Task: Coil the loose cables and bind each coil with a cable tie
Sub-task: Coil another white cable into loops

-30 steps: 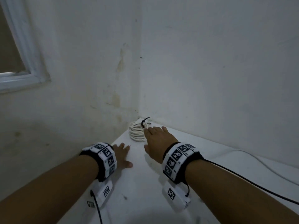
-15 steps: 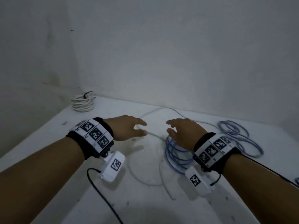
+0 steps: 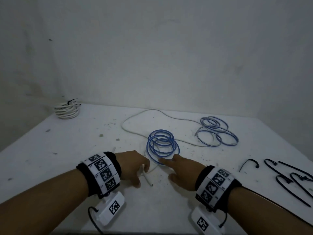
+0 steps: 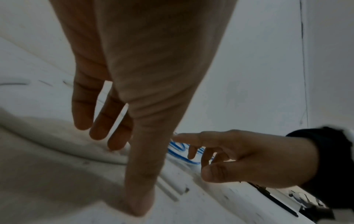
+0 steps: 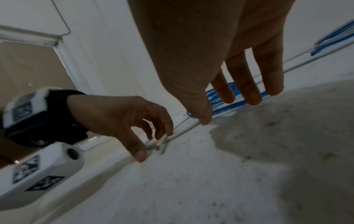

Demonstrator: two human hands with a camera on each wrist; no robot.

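Observation:
A loose white cable [image 3: 135, 116] snakes across the white table [image 3: 67, 150]; its near end [image 3: 149, 181] lies under my left hand [image 3: 135, 168]. That hand's fingers [image 5: 166, 131] curve down and touch the cable end [image 5: 162, 145], thumb on the table, no closed grip showing. My right hand [image 3: 179, 168] is spread with straight fingers [image 5: 247, 84], its index tip on the near edge of a loose blue coil [image 3: 162, 145]. A second blue-and-grey loose coil [image 3: 216, 133] lies farther right. Several black cable ties [image 3: 288, 175] lie at the right.
A white coil [image 3: 66, 111] bound with a black tie sits in the far left corner against the wall. White walls close off the table at the back and left. Black sensor leads [image 3: 91, 217] trail from both wrists toward the near edge.
The view swung right, away from the bound white coil in the corner. Both hands left that coil and came down: the left onto the white cable's end, the right onto the blue coil.

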